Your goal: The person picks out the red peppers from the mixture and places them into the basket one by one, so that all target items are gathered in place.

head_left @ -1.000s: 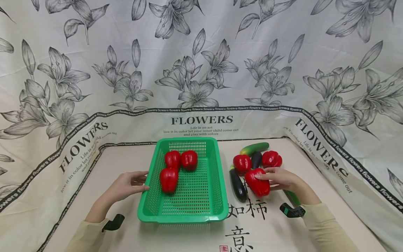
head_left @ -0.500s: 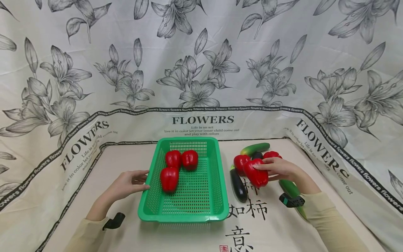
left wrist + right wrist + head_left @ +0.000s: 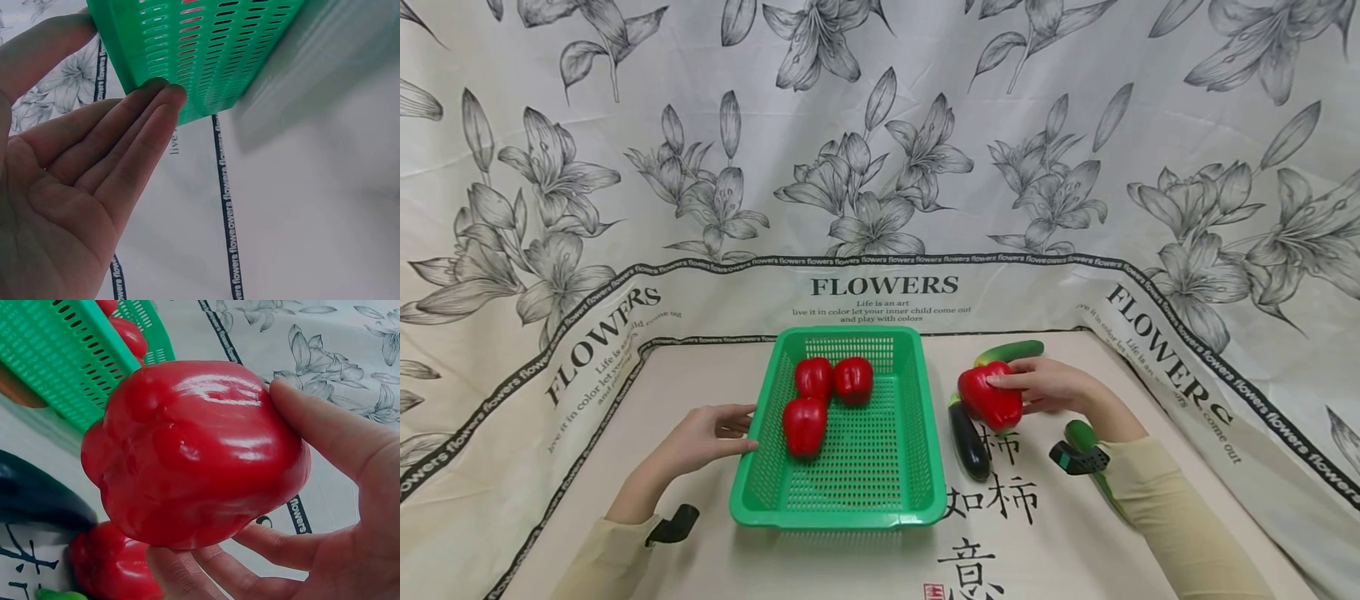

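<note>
Lily-print curtain (image 3: 865, 167) frames a pale tabletop (image 3: 685, 375) as the right hand (image 3: 1056, 385) grips a red bell pepper (image 3: 990, 397)

"FLOWERS" stands in bold capitals on the back panel and on both side panels; below the middle one runs "Life is an art / live it in color let your inner child come out / and play with colors". A black band (image 3: 880, 260) repeats "flowers" in white. Brushed Chinese characters on the tabletop include 柿, 如 and 意, beside a red seal (image 3: 933, 592) (too small to read).

Close to the table's back edge sits the far end of a green plastic basket (image 3: 835, 521). Only a narrow strip parts its right rim from a dark eggplant (image 3: 972, 450), while a wider stretch of tabletop lies to its left. Three red bell peppers (image 3: 805, 427) sit inside, toward the left and far end; mesh floor shows to their right.

Right thumb and fingers clamp opposite sides of the held pepper, right of the basket, with another red bell pepper (image 3: 122, 565) beyond it in the wrist view. One cucumber (image 3: 1018, 351) lies behind. The left hand (image 3: 703, 437) keeps thumb and straight fingers apart, tips touching the basket's left side
</note>
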A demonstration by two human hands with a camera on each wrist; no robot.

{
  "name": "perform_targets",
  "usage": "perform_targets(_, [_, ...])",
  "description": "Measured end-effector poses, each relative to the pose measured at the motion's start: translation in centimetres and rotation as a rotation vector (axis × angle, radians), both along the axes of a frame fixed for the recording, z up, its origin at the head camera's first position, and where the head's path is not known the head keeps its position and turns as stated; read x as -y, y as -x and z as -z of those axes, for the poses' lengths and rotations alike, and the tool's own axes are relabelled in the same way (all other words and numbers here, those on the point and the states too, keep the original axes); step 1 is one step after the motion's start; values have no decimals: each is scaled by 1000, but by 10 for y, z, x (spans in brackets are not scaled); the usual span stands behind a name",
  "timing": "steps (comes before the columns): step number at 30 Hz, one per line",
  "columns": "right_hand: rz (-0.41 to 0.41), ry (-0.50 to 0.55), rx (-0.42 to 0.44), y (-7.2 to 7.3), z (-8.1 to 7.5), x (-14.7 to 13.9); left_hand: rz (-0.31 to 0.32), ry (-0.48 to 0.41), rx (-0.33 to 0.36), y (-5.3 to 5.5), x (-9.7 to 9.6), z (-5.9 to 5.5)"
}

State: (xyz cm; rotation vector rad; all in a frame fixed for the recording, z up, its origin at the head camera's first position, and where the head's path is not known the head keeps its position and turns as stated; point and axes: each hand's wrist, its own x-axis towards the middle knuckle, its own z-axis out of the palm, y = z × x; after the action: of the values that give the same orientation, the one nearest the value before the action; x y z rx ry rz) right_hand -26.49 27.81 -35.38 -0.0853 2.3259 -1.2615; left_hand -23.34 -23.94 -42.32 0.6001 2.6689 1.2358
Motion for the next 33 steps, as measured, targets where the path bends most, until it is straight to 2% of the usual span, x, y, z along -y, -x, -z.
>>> perform_targets(16, [-29,4,-11,12,-17,27,-23,18,3,1,-1,-2])
perform_targets(33, [-45,-8,6,19,-25,53,-21,12,9,1,-2,-2])
